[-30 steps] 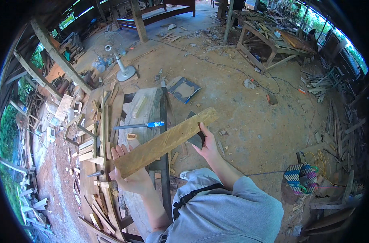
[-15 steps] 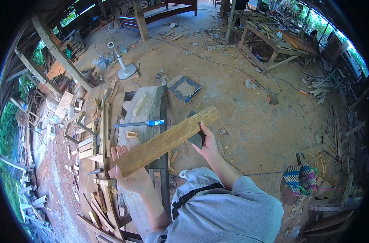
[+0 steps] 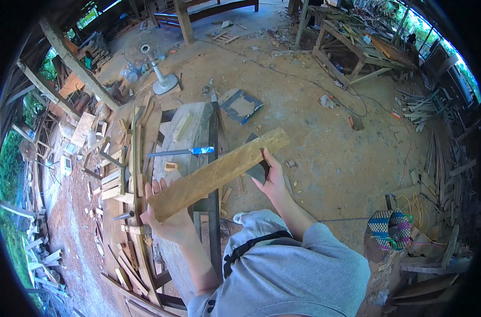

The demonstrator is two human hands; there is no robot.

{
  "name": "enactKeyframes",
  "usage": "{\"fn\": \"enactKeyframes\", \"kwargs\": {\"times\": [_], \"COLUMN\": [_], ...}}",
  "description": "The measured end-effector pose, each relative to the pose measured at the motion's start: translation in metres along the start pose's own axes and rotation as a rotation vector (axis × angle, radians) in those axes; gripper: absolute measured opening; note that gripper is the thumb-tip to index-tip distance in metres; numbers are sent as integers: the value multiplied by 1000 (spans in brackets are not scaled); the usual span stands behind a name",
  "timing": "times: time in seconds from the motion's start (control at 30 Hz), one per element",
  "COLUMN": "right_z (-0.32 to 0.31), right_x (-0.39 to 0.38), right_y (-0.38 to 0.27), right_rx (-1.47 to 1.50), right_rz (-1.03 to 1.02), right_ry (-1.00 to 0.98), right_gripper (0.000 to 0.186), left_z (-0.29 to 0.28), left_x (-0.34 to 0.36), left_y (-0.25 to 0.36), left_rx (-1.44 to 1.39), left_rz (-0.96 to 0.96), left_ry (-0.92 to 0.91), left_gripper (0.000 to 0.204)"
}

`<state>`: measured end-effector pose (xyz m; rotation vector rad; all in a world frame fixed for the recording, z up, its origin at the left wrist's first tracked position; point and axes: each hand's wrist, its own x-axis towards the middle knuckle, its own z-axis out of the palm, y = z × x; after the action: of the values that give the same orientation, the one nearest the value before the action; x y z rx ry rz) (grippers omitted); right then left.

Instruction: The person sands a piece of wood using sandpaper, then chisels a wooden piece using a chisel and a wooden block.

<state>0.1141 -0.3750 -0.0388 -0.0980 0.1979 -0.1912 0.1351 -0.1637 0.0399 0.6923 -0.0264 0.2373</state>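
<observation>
A long yellowish-brown board [image 3: 217, 174] lies diagonally across my two hands above the bench. My left hand [image 3: 169, 224] cradles its lower left end with curled fingers, palm partly upward. My right hand [image 3: 274, 179] grips it near the upper right end, together with a dark grey sheet-like piece [image 3: 258, 171] partly hidden under the board. On the weathered bench [image 3: 180, 248] lie a pale wooden strip [image 3: 181, 128], a long metal tool [image 3: 166, 154] with a blue-and-white end and a small wooden block [image 3: 171, 166]. A dark tapered tool [image 3: 124, 216] rests on the wood at left.
Stacked wooden pieces [image 3: 114, 187] line my left, near posts [image 3: 77, 63]. A pedestal fan [image 3: 164, 82], a dark square panel [image 3: 240, 105] and cables stand or lie ahead. A rough workbench [image 3: 359, 53] is at back right, and a woven basket [image 3: 388, 230] sits at lower right.
The whole scene sits slightly higher in the picture than before. Both hands keep hold of the board at nearly the same angle and place relative to my body.
</observation>
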Motion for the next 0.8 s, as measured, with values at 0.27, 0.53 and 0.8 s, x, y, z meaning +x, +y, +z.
{"fn": "enactKeyframes", "kwargs": {"times": [0.27,0.53,0.8], "right_z": [-5,-13,-14], "right_x": [7,4,-8], "right_y": [-13,-13,-36], "right_rx": [-77,-85,-94], "right_rz": [-115,-94,-179], "right_ry": [31,-82,-41], "right_gripper": [25,28,28], "left_z": [55,114,67], "left_x": [20,-43,9], "left_y": [15,-11,10], "left_rx": [981,816,1659], "left_rz": [853,881,730], "left_ry": [-94,-1081,-816], "left_gripper": [47,81,38]}}
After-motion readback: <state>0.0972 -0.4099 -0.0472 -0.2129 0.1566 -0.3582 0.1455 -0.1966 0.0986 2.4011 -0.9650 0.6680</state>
